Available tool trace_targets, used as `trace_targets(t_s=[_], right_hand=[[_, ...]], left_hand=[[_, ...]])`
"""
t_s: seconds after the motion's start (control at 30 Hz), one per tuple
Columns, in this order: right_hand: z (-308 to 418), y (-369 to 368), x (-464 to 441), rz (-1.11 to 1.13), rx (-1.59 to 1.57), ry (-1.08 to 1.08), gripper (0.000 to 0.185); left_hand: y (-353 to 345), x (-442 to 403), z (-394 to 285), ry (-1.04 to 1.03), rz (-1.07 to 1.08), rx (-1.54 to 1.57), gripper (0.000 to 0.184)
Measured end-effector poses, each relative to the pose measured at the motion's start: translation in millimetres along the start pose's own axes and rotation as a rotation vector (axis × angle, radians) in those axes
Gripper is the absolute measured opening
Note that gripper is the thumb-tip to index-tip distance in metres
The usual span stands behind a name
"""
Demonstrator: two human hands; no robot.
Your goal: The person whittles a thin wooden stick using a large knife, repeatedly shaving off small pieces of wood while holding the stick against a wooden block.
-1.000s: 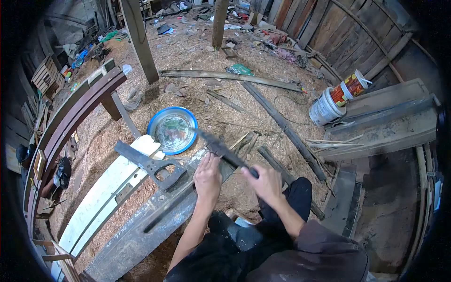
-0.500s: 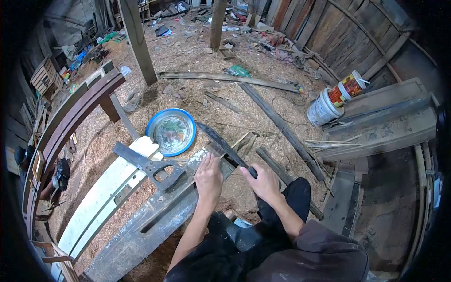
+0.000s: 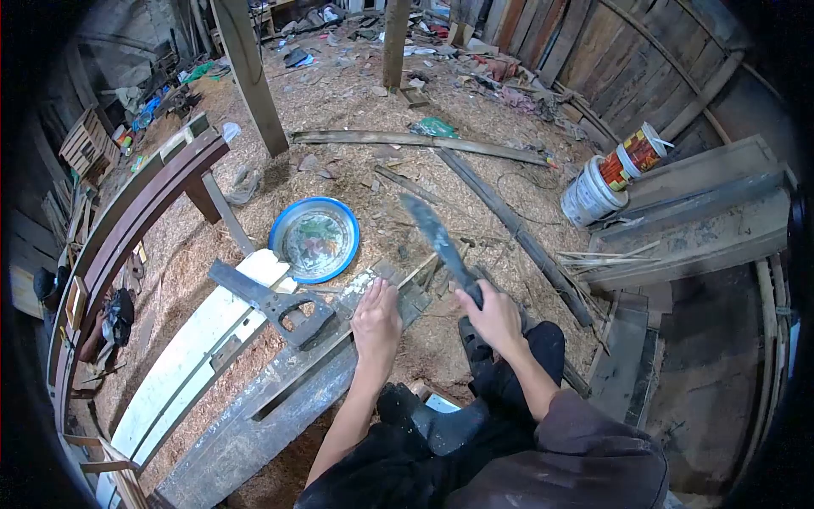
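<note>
The right hand (image 3: 494, 319) is closed round the dark handle of a large knife (image 3: 434, 236), whose broad blade is raised above the ground and points forward, apart from the wood. The left hand (image 3: 376, 322) lies palm down on a thin wooden strip (image 3: 298, 377) at the far part of a worn grey plank (image 3: 229, 454), its fingers close together; whether they curl round the strip cannot be told. Just beside that hand, a handsaw (image 3: 298, 322) rests with its handle on the plank and its blade across a white curved board (image 3: 174, 382). Beyond the saw, a round basin (image 3: 315, 199) with a blue rim sits on ground covered in wood shavings (image 3: 229, 348). The only label in sight is on the right: a tilted bucket (image 3: 623, 165) bears red and yellow print, too small to read, and touches a larger white bucket (image 3: 585, 193) whose greyish markings are also too unclear to make out. Both lean near some long boards (image 3: 687, 242).
</note>
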State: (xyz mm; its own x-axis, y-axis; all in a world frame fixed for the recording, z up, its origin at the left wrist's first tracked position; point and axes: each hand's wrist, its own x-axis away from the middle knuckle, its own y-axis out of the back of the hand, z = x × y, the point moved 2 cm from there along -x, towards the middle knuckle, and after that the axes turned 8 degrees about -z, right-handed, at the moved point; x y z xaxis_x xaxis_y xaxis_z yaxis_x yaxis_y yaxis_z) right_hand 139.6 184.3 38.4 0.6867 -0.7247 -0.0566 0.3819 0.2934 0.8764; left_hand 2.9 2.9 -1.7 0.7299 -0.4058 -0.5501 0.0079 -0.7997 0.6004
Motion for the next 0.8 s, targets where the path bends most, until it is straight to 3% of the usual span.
trace_targets(t_s=[0.2, 0.3, 0.37, 0.5, 0.53, 0.63, 0.7, 0.73, 0.8], right_hand=[[-3, 1, 18, -0.021, -0.213, -0.071, 0.056], [4, -2, 32, 0.025, -0.227, -0.04, 0.058], [10, -3, 38, 0.177, -0.259, -0.042, 0.059], [8, -11, 35, 0.161, -0.176, -0.012, 0.051], [11, -11, 33, 0.162, -0.177, -0.008, 0.051], [21, -7, 34, 0.158, -0.174, -0.019, 0.052], [27, -9, 38, 0.27, -0.172, 0.0, 0.053], [28, -10, 42, 0.228, -0.158, 0.124, 0.063], [28, -10, 44, 0.196, -0.118, 0.191, 0.061]], left_hand=[[5, -8, -5, 0.037, 0.014, 0.036, 0.018], [15, -8, -3, 0.001, 0.116, 0.015, 0.02], [21, -17, 1, 0.041, 0.251, 0.068, 0.018], [31, -32, 14, 0.011, 0.325, 0.151, 0.015], [33, -35, 13, -0.099, 0.279, 0.151, 0.014], [25, -24, 20, -0.082, 0.215, 0.19, 0.018], [22, -15, 17, -0.037, 0.188, 0.16, 0.019], [21, -12, 15, 0.013, 0.158, 0.128, 0.021], [21, -10, 11, 0.027, 0.153, 0.109, 0.021]])
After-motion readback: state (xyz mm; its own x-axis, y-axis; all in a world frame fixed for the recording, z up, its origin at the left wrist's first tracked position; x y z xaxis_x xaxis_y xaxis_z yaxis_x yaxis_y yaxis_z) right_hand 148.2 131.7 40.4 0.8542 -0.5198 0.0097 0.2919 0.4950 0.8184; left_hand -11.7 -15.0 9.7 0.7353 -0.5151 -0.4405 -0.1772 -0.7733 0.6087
